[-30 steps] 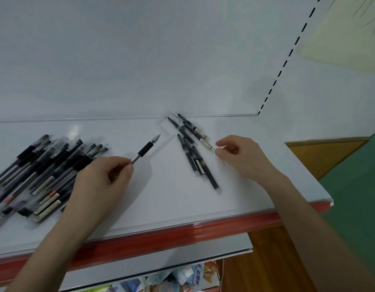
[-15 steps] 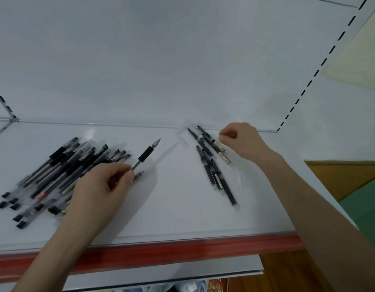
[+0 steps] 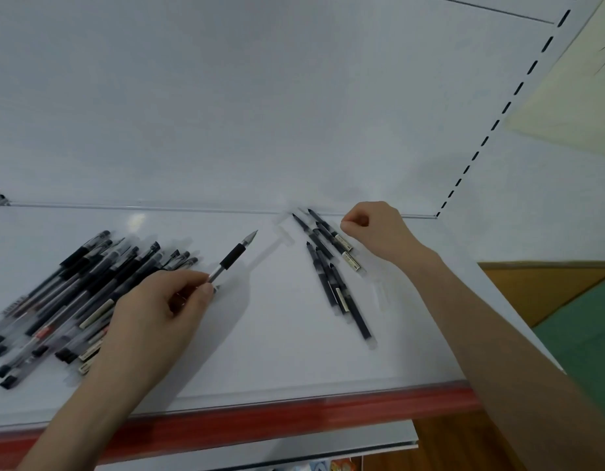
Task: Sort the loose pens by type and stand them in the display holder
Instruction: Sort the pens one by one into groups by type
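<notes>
Pen (image 3: 231, 258) pinched in left hand (image 3: 151, 321), well left of right hand (image 3: 375, 229).

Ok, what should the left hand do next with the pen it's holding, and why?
Probably lay the black-grip pen down on the bare shelf between the groups. The left hand pinches it next to the mixed pile, and its thick grip and bare metal tip look unlike the slim pens beside the curled right hand. No holder is in view.
</notes>
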A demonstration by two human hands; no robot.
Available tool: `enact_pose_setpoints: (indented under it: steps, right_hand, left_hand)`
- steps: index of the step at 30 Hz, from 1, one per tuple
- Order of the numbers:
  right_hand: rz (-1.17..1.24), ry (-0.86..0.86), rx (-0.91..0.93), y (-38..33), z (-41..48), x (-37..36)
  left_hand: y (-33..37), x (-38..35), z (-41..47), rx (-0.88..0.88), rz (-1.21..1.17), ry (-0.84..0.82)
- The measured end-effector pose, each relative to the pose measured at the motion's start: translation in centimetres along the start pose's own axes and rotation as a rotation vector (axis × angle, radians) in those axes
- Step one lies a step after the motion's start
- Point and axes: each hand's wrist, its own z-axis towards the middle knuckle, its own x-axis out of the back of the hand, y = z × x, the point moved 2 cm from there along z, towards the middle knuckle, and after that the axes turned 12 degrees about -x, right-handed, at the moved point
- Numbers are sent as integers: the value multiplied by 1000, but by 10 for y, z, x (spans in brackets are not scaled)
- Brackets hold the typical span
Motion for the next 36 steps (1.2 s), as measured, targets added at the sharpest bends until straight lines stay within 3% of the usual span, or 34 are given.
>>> enact_pose_setpoints:
  steps: [7, 11, 23, 28, 30, 33, 36]
  right_hand:
    - [38, -31, 95, -24, 21, -20]
    - [-173, -128, 120, -22, 31, -30]
    - [-39, -107, -25, 9, 13, 2]
    - [-193, -154, 3, 5, 7, -7]
    - [-100, -91, 18, 1, 5, -5]
    - [237, 12, 29, -14, -6, 5]
    - [541, -58, -19, -35, -22, 16]
  left_hand:
    - [0, 1, 2, 15, 12, 11]
    - [-1, 5, 2, 14, 26, 20]
    - [4, -8, 8, 14, -3, -9]
    - [7, -11, 7, -4, 11, -17]
    - [8, -9, 6, 11, -15, -10]
    - [10, -6, 4, 31, -59, 0]
    - [15, -4, 2, 24, -103, -3]
